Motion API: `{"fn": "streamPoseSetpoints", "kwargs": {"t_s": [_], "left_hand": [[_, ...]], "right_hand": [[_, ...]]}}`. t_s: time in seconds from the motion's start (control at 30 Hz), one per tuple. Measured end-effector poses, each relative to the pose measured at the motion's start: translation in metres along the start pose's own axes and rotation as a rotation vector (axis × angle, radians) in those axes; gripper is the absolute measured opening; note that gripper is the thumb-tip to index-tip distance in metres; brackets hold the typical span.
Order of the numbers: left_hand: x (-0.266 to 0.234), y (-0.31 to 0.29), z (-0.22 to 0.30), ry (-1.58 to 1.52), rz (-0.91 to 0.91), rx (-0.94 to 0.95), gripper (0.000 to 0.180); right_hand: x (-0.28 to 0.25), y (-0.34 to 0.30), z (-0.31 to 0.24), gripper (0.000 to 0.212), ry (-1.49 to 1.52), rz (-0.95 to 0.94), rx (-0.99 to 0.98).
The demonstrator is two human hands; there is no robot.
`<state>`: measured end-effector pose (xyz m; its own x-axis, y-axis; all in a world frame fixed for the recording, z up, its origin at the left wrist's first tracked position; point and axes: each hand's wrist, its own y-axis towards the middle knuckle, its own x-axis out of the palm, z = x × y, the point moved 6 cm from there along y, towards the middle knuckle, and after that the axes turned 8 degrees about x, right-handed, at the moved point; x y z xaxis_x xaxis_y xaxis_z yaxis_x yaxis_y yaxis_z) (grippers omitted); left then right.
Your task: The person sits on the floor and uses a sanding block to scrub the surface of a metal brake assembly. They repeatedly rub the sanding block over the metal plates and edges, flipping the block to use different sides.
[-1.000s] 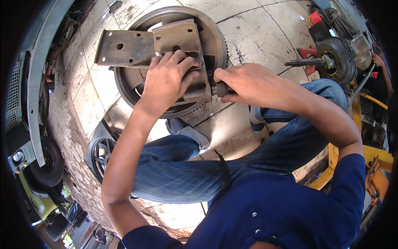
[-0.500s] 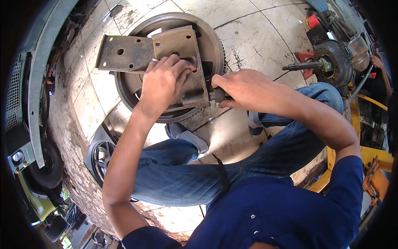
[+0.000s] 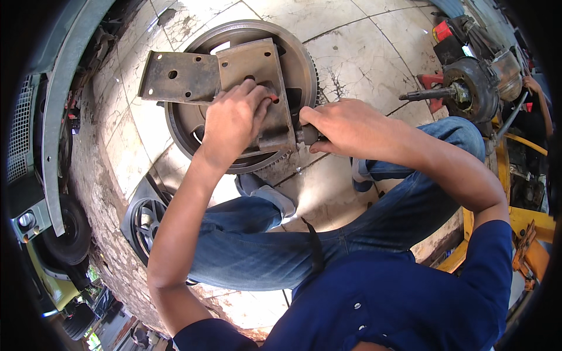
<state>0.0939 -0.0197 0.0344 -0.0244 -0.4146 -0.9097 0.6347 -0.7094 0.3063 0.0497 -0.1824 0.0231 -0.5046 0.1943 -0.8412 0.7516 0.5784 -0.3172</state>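
A brown, worn steel bracket (image 3: 246, 61) with several holes lies across a large toothed flywheel (image 3: 298, 44) on the floor. My left hand (image 3: 234, 117) presses on the bracket's raised part, fingers curled down against it near a hole. A small red spot shows by its fingertips; I cannot tell what it is. At the bracket's near right edge, my right hand (image 3: 345, 126) is closed around a dark cylindrical piece (image 3: 308, 135), whose end meets the bracket's side. The fingers hide part of that piece.
My jeans-clad legs (image 3: 252, 257) flank the flywheel's near side. A gearbox-like unit with a shaft (image 3: 462, 88) stands right, beside a yellow frame (image 3: 527, 222). On the left are a black pulley-like wheel (image 3: 143, 219) and a vehicle's tyre (image 3: 65, 231). Another person's arm (image 3: 540, 102) shows far right.
The view has shifted very slightly, so the bracket and flywheel appear a little lower and to the right. Both hands keep nearly the same places and grips.
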Motion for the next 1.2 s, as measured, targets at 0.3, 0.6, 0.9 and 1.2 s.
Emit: {"fn": "streamPoseSetpoints", "kwargs": {"t_s": [0.3,0.6,0.9,1.2], "left_hand": [[0.0011,-0.0001,0.0058,-0.078,-0.048,-0.013,0.01],[0.0028,-0.0023,0.0056,-0.071,-0.009,-0.05,0.006],[0.0027,-0.003,0.0034,-0.095,-0.042,-0.098,0.009],[0.0016,-0.0003,0.0028,-0.076,-0.024,-0.046,0.008]], "right_hand": [[0.0024,0.0011,0.0002,0.044,0.008,-0.007,0.002],[-0.0001,0.0016,-0.001,0.043,0.001,-0.012,0.01],[-0.0025,-0.0002,-0.0024,0.043,-0.012,0.056,-0.055],[-0.0038,-0.0013,-0.002,0.045,-0.004,0.142,-0.122]]}}
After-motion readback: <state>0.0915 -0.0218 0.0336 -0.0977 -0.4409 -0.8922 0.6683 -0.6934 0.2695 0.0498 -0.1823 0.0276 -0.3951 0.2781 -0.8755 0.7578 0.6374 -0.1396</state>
